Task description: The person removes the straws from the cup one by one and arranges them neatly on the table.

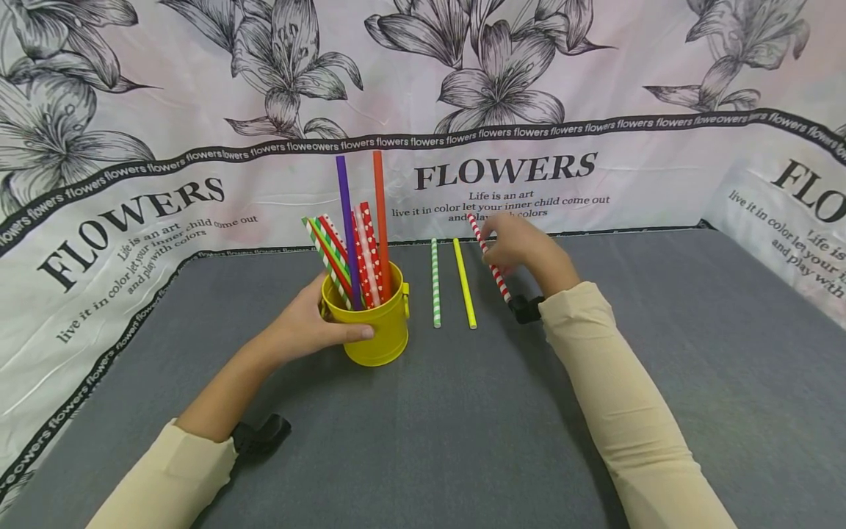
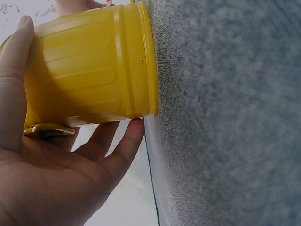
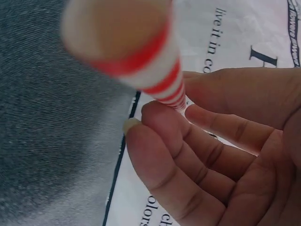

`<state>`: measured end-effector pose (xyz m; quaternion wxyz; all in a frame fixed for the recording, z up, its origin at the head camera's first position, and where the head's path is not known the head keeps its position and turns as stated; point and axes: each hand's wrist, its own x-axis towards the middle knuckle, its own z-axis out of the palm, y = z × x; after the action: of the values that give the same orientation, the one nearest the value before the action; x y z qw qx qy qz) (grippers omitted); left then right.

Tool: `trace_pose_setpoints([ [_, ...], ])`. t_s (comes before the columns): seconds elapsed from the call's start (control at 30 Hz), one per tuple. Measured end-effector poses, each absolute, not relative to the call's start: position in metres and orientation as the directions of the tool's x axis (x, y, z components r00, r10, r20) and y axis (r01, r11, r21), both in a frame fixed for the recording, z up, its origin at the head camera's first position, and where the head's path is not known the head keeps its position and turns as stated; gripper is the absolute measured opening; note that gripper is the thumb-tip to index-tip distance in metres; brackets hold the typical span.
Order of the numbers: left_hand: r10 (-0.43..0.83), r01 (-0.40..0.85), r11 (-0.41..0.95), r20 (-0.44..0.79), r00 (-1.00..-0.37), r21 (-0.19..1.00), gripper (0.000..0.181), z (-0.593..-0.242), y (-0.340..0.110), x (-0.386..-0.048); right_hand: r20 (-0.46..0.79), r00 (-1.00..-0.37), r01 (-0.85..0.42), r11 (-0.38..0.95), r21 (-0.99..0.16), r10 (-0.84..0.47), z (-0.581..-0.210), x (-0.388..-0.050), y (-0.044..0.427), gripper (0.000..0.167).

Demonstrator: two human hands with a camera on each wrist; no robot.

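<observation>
My left hand [image 1: 320, 323] holds a small yellow metal bucket [image 1: 377, 342] from its left side, thumb across the front. The left wrist view shows its base on the table and the fingers [image 2: 124, 146] round its far side. Paper straws stand in the bucket: striped, star-patterned and heart-patterned ones, a tall purple straw [image 1: 346, 228] and a tall orange straw [image 1: 380, 220]. To the right, my right hand [image 1: 522, 246] pinches a red-and-white striped straw [image 1: 500, 283] between thumb and fingers. In the right wrist view this straw [image 3: 162, 61] points its open end at the camera.
A green-and-white striped straw [image 1: 435, 283] and a yellow straw [image 1: 465, 283] lie side by side on the grey table [image 1: 423, 433], between the bucket and my right hand. A white flower-printed cloth [image 1: 317, 191] hangs along the table's back edge and sides.
</observation>
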<state>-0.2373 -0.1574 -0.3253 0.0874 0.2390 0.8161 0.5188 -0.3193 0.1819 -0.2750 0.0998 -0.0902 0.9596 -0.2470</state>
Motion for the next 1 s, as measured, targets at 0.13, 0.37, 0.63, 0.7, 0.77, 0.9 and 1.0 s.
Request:
trace_pose_setpoints([
  [0.13,0.474,0.288,0.364,0.091,-0.876,0.886,0.078,-0.326,-0.158,-0.238,-0.191,-0.956,-0.101,0.862,-0.497,-0.222,-0.28,-0.32,0.182,0.043],
  [0.37,0.476,0.291,0.365,0.092,-0.875,0.884,0.079,-0.326,-0.158,-0.237,-0.286,-0.931,-0.047,0.85,-0.524,-0.228,-0.291,-0.325,0.181,0.051],
  [0.63,0.478,0.295,0.356,0.098,-0.873,0.887,0.078,-0.326,-0.158,-0.238,-0.319,-0.923,-0.022,0.856,-0.516,-0.216,-0.298,-0.327,0.18,0.054],
  [0.7,0.479,0.294,0.355,0.097,-0.873,0.887,0.078,-0.326,-0.158,-0.238,-0.324,-0.923,-0.014,0.859,-0.511,-0.207,-0.299,-0.326,0.18,0.053],
  [0.77,0.48,0.292,0.354,0.095,-0.872,0.889,0.078,-0.326,-0.158,-0.237,-0.324,-0.924,-0.015,0.864,-0.503,-0.204,-0.299,-0.326,0.18,0.052],
  [0.9,0.482,0.288,0.354,0.091,-0.872,0.89,0.078,-0.325,-0.158,-0.237,-0.33,-0.923,-0.008,0.868,-0.497,-0.198,-0.301,-0.328,0.18,0.053],
  [1.0,0.479,0.286,0.353,0.091,-0.873,0.891,0.078,-0.325,-0.158,-0.237,-0.333,-0.924,0.0,0.869,-0.496,-0.19,-0.301,-0.329,0.179,0.054],
])
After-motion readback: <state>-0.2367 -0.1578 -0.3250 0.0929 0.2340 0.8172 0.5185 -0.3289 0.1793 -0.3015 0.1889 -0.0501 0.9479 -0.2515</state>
